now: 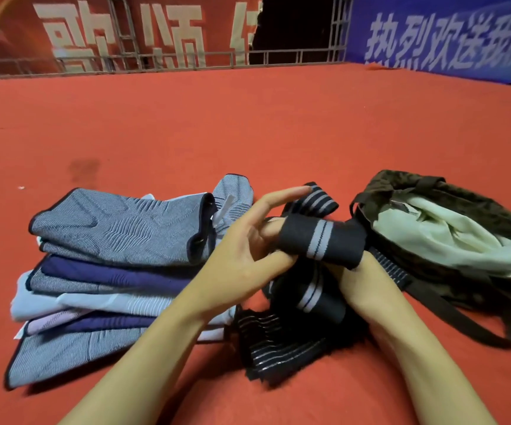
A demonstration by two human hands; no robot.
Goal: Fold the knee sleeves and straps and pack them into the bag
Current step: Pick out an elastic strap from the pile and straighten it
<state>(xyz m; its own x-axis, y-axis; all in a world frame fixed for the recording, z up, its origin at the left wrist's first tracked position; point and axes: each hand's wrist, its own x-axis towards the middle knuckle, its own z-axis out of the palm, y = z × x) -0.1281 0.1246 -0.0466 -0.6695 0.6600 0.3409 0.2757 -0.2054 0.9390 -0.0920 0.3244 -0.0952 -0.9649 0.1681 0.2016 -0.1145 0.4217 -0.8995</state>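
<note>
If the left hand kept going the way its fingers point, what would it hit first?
The left hand points right, toward the rolled black strap that it is already touching. Beyond that strap lies the open dark bag, probably next, though depth is hard to judge.

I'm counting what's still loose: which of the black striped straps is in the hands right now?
The folded strap raised between both hands, beside the bag. The other straps lie on the red floor underneath.

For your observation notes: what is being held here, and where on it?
A black strap, wound around the left hand's fingers; the right hand grips its end from beneath.
</note>
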